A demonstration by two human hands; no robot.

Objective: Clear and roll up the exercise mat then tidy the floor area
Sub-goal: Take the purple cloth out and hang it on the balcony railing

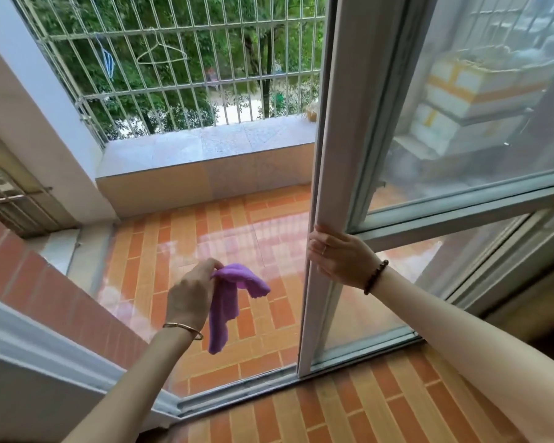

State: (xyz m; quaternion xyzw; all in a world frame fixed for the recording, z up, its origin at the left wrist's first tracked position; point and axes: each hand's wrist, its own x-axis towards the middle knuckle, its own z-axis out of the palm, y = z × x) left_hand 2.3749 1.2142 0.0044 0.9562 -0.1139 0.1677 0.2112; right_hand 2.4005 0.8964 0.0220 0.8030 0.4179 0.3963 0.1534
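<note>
One purple cloth [227,302] hangs limp from the left hand [189,295], pinched at its top fold between thumb and fingertips, above the orange-tiled balcony floor [186,238]. The right hand [339,257] grips the edge of the white sliding door frame [327,155], fingers wrapped round it. Beyond the floor lie a stone ledge [205,145] and a barred metal grille [173,91] with wire hangers [162,54].

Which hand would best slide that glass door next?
Probably the right: the right hand grips the edge of the sliding door, while the left hand is busy holding a purple cloth.
</note>
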